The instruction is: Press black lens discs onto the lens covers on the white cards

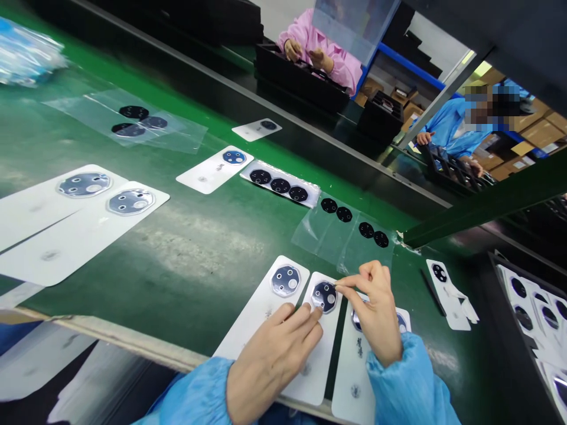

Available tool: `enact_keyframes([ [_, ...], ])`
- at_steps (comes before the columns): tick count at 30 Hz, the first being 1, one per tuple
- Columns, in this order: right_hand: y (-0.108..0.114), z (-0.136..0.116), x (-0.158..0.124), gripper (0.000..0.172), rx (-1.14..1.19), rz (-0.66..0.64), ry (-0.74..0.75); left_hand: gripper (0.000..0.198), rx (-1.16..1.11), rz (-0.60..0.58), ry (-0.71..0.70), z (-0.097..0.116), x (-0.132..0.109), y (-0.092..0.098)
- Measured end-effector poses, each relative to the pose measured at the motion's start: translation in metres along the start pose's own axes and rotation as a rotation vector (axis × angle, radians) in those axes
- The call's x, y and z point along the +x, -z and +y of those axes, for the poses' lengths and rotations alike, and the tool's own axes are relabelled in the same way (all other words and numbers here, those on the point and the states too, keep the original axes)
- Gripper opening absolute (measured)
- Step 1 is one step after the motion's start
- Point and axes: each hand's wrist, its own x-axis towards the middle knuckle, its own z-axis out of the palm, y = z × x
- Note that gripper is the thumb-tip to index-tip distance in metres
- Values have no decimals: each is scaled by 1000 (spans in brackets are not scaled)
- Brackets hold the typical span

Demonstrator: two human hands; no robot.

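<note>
A dark disc (pixel 325 297) sits at the far end of a white panel (pixel 325 342) whose long axis points away from the person. Both hands are equally near: the right hand (pixel 376 319) pinches thumb and forefinger together at the disc's right edge, on what I cannot tell; the left hand (pixel 279 351) rests slightly spread fingers at its near edge. Far right, a black tray (pixel 509 330) holds similar panels (pixel 508 280).

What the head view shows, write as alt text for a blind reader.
A person's right hand pinches at the edge of a dark disc on a white panel, the left hand by the disc's lower edge. More white panels, black discs and clear film lie on the green worktable; beyond are a co-worker in pink and another in blue.
</note>
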Motion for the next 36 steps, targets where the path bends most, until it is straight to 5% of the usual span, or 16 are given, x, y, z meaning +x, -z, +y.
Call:
enact_keyframes([
  [6,-6,5,1,16,68,-19,-107,21,37,50,12,-14,0,-1],
  [28,-34,-6,-11,25,-207,-34,151,32,154,-1,-45,-11,1,-9],
  [36,-27,-9,-8,20,-170,22,99,32,171,0,-42,-11,-1,-11],
])
